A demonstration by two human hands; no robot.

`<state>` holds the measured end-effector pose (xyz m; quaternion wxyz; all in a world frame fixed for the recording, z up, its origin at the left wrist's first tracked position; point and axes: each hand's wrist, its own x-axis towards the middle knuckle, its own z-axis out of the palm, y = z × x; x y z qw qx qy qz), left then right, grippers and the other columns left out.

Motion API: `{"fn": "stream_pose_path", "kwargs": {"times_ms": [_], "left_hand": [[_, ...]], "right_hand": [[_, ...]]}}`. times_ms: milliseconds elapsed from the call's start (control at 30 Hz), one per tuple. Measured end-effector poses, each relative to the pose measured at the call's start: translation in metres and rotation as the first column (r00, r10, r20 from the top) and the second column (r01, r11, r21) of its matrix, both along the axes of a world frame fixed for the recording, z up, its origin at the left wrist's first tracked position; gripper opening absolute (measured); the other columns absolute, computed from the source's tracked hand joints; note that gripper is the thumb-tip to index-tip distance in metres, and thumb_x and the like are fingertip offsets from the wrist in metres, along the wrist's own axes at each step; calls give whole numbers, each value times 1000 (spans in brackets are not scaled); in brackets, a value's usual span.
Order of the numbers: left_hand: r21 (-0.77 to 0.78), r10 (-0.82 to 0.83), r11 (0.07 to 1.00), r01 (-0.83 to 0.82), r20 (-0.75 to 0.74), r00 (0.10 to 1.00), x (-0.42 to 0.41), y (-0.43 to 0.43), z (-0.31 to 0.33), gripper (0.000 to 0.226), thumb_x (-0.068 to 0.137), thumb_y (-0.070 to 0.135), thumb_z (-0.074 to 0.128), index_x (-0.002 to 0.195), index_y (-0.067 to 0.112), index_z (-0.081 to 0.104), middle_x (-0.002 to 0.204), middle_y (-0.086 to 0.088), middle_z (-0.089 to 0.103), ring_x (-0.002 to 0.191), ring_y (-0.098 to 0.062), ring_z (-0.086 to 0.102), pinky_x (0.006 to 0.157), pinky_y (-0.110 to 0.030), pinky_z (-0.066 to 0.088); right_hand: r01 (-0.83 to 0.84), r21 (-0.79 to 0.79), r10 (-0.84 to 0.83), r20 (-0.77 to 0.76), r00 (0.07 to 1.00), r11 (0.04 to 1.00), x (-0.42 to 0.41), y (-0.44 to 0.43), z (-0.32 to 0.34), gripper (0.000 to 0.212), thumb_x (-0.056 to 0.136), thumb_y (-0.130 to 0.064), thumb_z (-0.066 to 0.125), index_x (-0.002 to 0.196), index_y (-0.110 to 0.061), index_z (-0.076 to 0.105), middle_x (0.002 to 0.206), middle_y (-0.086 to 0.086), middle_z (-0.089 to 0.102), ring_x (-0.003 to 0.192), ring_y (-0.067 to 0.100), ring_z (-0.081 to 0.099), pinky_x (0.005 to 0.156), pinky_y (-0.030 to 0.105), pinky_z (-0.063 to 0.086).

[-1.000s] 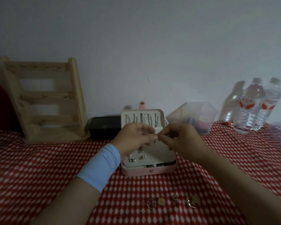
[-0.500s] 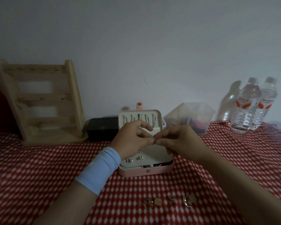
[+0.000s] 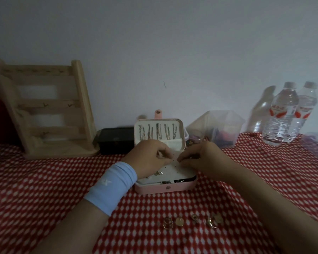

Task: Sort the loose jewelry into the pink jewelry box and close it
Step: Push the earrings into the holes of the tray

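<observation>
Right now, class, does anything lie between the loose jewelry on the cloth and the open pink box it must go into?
Nothing lies on the cloth between the loose jewelry and the pink box, whose lid stands open. Only the left hand and right hand sit over its white panel.

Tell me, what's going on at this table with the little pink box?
A person is sorting jewelry. The left hand and right hand reach into the open pink jewelry box, working at its white perforated panel; whatever they pinch is too small to see. The lid stands up, silver pieces hanging inside. Several gold-coloured pieces lie loose on the red-and-white checked tablecloth in front.
</observation>
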<state>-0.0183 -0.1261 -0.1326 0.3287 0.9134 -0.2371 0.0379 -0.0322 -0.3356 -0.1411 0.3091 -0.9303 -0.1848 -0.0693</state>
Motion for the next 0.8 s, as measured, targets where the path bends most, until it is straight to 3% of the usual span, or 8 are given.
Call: {"fn": "stream_pose_path", "kwargs": {"times_ms": [100,300,367,467,567,700,800], "left_hand": [[120,-54,991,52,13,998,1,4,1,12,85,26,74,96,31,77,95,20,61,83,0,56,81,-16,44],[230,-129,967,108,77,989,3,3,1,16,88,27,70,101,29,77,99,15,60,95,-1,50,86,-15,35],[248,-122,964,96,93,988,4,3,0,16,87,27,70,100,30,77,104,13,63,98,-3,51,89,-18,38],[236,-87,970,59,108,990,5,5,-1,15,85,28,71,98,32,76,94,17,60,84,-1,51,83,-19,41],[222,-82,974,55,116,990,4,5,-2,14,85,28,71,97,33,75,91,15,61,81,-3,53,79,-20,43],[225,-106,971,77,119,987,3,4,-3,12,86,29,70,96,30,76,92,13,60,89,-9,55,86,-26,46],[219,-106,973,76,131,986,0,4,-3,12,86,29,69,96,30,76,95,12,63,92,-8,55,89,-27,46]], "right_hand": [[-51,-113,54,28,998,992,1,4,2,18,92,-20,70,108,-25,77,110,-12,73,95,0,66,86,12,53],[-70,-248,89,66,994,966,6,8,3,19,92,-23,71,108,-29,77,113,-13,72,94,0,62,87,10,48],[-97,-322,130,82,988,942,8,9,4,19,93,-24,70,109,-31,77,114,-13,71,96,1,62,90,14,49],[-96,-405,133,63,989,909,8,10,6,20,95,-28,66,111,-36,75,120,-15,68,103,3,61,95,23,51],[-62,-370,81,38,996,927,7,11,7,19,96,-32,64,111,-38,75,120,-18,68,101,0,61,92,20,51],[-5,-319,23,55,998,948,8,16,7,16,93,-32,68,105,-35,78,107,-18,73,77,-9,57,71,3,42],[22,-304,-9,44,999,952,6,19,11,16,93,-32,68,106,-33,78,106,-16,74,77,-5,60,69,2,40]]}}
